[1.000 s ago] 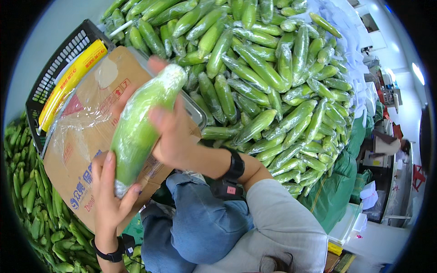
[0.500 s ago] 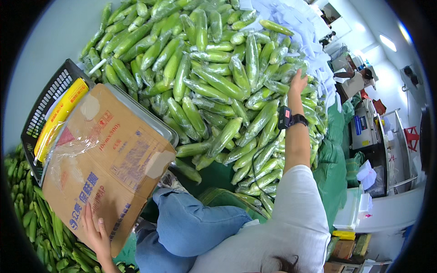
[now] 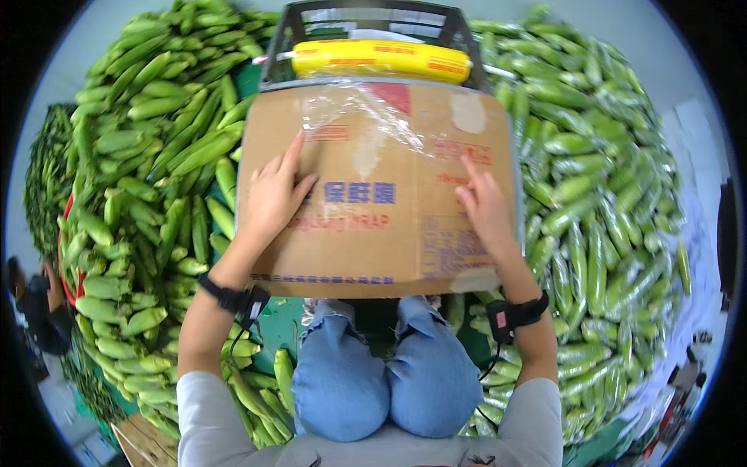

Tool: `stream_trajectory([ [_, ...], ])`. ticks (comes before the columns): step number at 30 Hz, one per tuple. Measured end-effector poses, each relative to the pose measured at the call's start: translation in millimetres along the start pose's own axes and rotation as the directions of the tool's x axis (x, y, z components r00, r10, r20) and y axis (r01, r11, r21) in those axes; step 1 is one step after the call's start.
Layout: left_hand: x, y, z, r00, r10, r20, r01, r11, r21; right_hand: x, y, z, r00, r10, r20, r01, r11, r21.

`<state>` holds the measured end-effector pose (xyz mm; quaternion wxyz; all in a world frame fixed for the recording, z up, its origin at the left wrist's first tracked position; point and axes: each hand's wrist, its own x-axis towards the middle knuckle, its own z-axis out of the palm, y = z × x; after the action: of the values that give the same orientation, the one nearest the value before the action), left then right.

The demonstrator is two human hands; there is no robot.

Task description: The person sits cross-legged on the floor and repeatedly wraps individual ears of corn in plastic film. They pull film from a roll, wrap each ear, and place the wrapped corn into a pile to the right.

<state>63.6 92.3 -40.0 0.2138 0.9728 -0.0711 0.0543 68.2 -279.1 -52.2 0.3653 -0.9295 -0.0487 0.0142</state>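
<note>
A brown cardboard sheet (image 3: 381, 253) lies flat before my knees, and both hands are over it. On its left half rests my left hand (image 3: 276, 194), index finger stretched out and thumb apart, with nothing in it. My right hand (image 3: 486, 206) is above the right half, slightly blurred, its index finger extended and no object in it. Clear cling film (image 3: 342, 113) stretches across the cardboard's far part. Just beyond is a yellow roll of cling film (image 3: 381, 61) on a white rod, set across a black plastic crate (image 3: 276, 47).
Unwrapped corn cobs in green husks (image 3: 140, 226) are heaped on the left. Film-wrapped cobs (image 3: 580, 210) make up the pile on the right, with white paper pieces (image 3: 689, 311) at its outer edge. At the far left a person (image 3: 39, 303) in dark clothing is partly visible.
My view has swung left to face the cardboard. My right hand has come back from the wrapped pile to above the cardboard; my left hand has shifted farther up its left side.
</note>
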Motion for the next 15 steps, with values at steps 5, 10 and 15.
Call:
stream_trajectory([
  [5,81.8,-19.8,16.3,0.925,0.253,-0.284,-0.247,0.967,0.057,76.1,12.8,7.0,0.841,-0.528,-0.119,0.454,0.807,-0.378],
  [10,46.6,-38.8,-23.0,0.942,0.133,-0.307,-0.28,0.816,-0.506,47.0,43.1,-22.4,0.99,-0.105,-0.09,0.124,0.962,0.244],
  [15,-90.7,-41.7,-64.7,0.921,0.312,-0.235,-0.348,0.928,-0.132,-61.4,56.4,-53.7,0.986,-0.049,-0.158,0.098,0.943,0.317],
])
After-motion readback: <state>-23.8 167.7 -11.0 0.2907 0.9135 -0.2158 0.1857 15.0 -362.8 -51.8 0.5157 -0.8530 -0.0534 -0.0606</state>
